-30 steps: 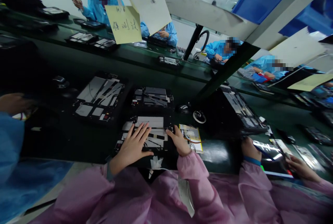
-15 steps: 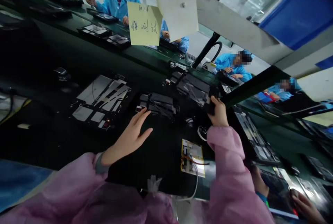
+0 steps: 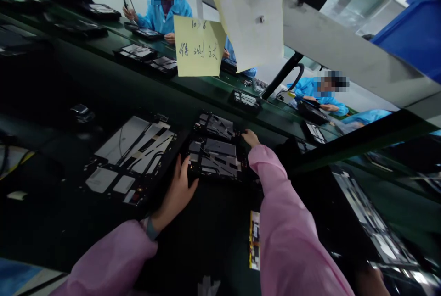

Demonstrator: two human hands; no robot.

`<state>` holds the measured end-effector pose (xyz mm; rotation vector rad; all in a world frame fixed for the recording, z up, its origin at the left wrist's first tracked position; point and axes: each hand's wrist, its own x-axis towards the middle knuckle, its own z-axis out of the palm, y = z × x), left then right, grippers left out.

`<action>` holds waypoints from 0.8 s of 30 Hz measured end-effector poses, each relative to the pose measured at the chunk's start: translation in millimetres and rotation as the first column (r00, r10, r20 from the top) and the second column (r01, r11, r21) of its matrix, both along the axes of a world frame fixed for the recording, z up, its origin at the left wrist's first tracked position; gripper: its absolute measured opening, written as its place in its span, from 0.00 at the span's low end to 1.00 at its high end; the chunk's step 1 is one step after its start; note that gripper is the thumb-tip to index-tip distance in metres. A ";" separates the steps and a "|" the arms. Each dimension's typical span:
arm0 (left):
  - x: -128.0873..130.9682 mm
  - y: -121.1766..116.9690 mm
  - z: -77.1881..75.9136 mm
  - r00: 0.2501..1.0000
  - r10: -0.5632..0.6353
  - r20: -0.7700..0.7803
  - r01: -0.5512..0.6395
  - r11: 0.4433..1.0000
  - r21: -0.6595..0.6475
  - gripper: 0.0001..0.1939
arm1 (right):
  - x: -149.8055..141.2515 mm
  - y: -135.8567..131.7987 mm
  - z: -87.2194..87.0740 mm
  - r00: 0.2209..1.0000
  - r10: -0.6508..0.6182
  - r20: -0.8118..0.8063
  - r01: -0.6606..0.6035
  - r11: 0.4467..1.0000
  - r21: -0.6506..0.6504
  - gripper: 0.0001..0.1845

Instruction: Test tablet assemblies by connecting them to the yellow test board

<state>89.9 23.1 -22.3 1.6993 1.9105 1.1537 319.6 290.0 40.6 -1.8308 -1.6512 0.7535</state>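
Two opened tablets, their inner batteries and cables showing, lie one behind the other in front of me. My right hand (image 3: 251,138) grips the right end of the far opened tablet (image 3: 216,126); its fingertips are partly hidden. Fingers stretched out, my left hand (image 3: 179,190) is at the left edge of the near opened tablet (image 3: 218,156), by its corner. Left of that hand sits a larger stack with an opened tablet on top (image 3: 134,149). A yellow-edged battery board (image 3: 254,241) is partly covered by my right sleeve.
More opened tablets rest in a stack at the right (image 3: 370,218) and along the green conveyor (image 3: 193,82). A dark slanted post (image 3: 351,137) crosses the right side. Paper notes (image 3: 200,48) hang ahead. Co-workers in blue (image 3: 165,11) sit beyond. Another person's hand shows at bottom right.
My right hand has brought its opened tablet leftward, behind the near one. The near tablet now sits closer to me. My left hand has stayed at its left side. The view has shifted.
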 end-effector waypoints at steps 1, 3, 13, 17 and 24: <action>-1.6 0.8 -2.0 1.000 -0.007 0.008 0.007 1.000 0.002 0.34 | 9.6 -9.3 -0.5 1.000 -0.007 0.010 0.007 0.999 -0.037 0.17; -4.1 2.0 -7.7 0.999 -0.032 0.009 0.032 0.999 0.024 0.33 | 25.6 -37.4 -2.2 0.999 -0.003 0.033 0.007 0.993 -0.115 0.13; 1.2 -9.3 16.0 0.999 -0.034 -0.014 0.036 0.970 0.238 0.21 | 16.3 -145.5 11.9 0.992 -0.014 -0.124 0.005 0.997 -0.072 0.27; 4.7 -62.5 39.9 1.000 -0.013 -0.003 0.013 0.960 0.281 0.20 | 34.5 -201.1 35.4 0.990 0.023 -0.136 -0.020 0.999 0.027 0.28; -39.2 -174.6 5.5 0.997 -0.022 -0.074 0.028 0.995 0.091 0.18 | 29.0 -357.7 -18.9 0.963 0.161 0.215 -0.207 0.955 0.213 0.30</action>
